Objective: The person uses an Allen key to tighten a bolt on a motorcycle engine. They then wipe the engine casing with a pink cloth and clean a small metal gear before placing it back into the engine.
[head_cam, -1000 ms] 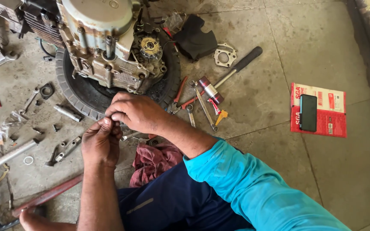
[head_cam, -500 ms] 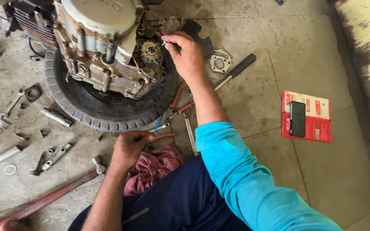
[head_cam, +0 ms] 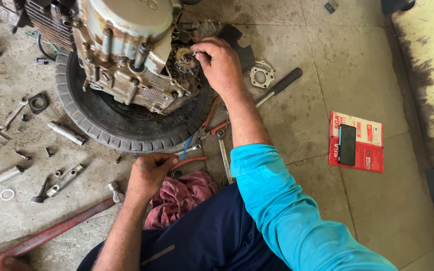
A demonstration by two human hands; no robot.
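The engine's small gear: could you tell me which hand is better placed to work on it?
Right. The right hand has its fingertips on the gear at the engine. The left hand rests low by the pink rag, apart from the engine.

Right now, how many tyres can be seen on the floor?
1. The black tyre lies flat on the floor under the engine, in front of the person's knees. The engine covers most of it.

Right hand (head_cam: 220, 62) stretched forward, fingers pinched; left hand (head_cam: 149, 173) curled low, near the body.
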